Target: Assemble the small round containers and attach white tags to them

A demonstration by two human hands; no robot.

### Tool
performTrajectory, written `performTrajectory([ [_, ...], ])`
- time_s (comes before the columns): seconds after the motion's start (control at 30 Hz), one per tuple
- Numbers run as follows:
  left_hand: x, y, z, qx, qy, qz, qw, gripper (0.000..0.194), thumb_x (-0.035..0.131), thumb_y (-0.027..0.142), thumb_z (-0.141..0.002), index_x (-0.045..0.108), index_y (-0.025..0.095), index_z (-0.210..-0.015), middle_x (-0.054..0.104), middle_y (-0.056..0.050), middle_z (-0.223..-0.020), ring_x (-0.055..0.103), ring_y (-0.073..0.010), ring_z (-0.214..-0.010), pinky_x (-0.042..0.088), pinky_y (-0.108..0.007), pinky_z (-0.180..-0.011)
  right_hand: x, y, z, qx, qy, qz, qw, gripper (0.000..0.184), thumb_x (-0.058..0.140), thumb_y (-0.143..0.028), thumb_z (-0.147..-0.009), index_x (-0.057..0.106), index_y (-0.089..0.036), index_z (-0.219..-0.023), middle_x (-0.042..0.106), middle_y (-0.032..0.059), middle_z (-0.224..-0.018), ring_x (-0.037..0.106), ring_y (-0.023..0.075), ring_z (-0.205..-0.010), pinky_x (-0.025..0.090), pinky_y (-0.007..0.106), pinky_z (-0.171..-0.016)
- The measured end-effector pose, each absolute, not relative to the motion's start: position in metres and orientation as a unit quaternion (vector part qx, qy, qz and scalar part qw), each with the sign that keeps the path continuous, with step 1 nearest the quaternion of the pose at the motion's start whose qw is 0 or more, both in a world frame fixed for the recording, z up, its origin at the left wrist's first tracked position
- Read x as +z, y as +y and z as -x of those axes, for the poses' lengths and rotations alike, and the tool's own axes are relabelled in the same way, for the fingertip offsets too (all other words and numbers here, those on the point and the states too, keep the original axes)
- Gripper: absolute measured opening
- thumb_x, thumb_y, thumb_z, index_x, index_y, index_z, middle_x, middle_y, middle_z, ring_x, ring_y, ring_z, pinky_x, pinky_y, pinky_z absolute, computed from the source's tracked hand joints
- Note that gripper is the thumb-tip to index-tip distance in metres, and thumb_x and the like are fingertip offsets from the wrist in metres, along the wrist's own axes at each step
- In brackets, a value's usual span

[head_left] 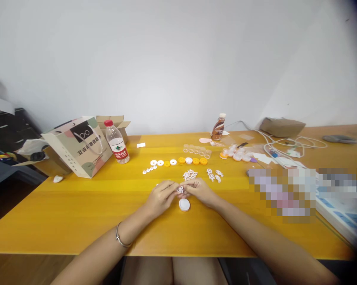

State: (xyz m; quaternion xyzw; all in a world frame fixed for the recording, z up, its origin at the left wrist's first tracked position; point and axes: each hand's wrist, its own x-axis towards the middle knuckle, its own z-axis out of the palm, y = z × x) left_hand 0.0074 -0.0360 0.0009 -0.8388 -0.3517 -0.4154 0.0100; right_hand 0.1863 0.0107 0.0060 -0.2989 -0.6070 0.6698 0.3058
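My left hand (164,196) and my right hand (198,190) meet over the middle of the table, fingers closed around a small white openwork plastic piece (180,189). Fingertips hide part of its shape. Just below them a round white cap-like disc (184,204) lies on the wood. Beyond my fingers is a loose pile of white openwork pieces (190,174), with several similar pieces (214,175) spread to its right. A row of white and yellow round discs (179,161) runs behind, and small white pegged parts (149,170) line up at the left.
Clear plastic rings (196,150) stand behind the discs. A water bottle (117,144) and a paper bag (80,146) are at the left. At the back are a brown drink bottle (218,127) and orange-and-clear parts (236,153). White cables (269,144) and a power strip (334,213) occupy the right.
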Motion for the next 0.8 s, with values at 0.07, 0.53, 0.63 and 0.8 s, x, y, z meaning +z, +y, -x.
performTrajectory([
  [0.07,0.0036,-0.0369,-0.0086,-0.433,-0.36,0.826,-0.032,0.022,0.047,0.016,-0.083,0.055,0.017,-0.104,0.06,-0.008,-0.092,0.057,-0.0153,-0.086,0.048,-0.027,-0.077,0.0065,0.0111,-0.1861,0.668,-0.604,0.301,0.313,0.034,0.064,-0.041,-0.065,0.068,-0.015,-0.085,0.069,0.0048,-0.073,0.065,0.0153,-0.064,0.052,0.034,-0.072],
  [0.53,0.0035,-0.0315,-0.0074,-0.478,-0.423,0.706,-0.306,0.033,0.051,0.019,-0.079,0.051,0.016,-0.111,0.062,-0.008,-0.097,0.061,-0.0132,-0.083,0.05,-0.024,-0.077,0.0073,0.0102,-0.1838,0.625,-0.633,0.313,0.332,0.031,0.065,-0.04,-0.065,0.066,-0.013,-0.08,0.068,0.0051,-0.072,0.064,0.0148,-0.067,0.051,0.032,-0.07],
  [0.63,0.0003,-0.0294,-0.0068,-0.481,-0.415,0.709,-0.306,0.023,0.05,0.022,-0.08,0.058,0.014,-0.101,0.061,-0.009,-0.1,0.061,-0.0151,-0.086,0.05,-0.026,-0.078,0.006,0.0116,-0.1838,0.609,-0.64,0.314,0.348,0.029,0.065,-0.04,-0.066,0.065,-0.014,-0.079,0.067,0.005,-0.073,0.064,0.015,-0.066,0.051,0.032,-0.069],
  [0.8,0.0002,-0.0301,-0.0064,-0.482,-0.402,0.731,-0.269,0.023,0.049,0.024,-0.082,0.057,0.015,-0.103,0.062,-0.008,-0.101,0.061,-0.0154,-0.088,0.049,-0.028,-0.082,0.0054,0.0148,-0.1858,0.606,-0.639,0.308,0.36,0.029,0.064,-0.039,-0.066,0.062,-0.016,-0.083,0.067,0.0041,-0.077,0.064,0.0146,-0.067,0.051,0.032,-0.071],
])
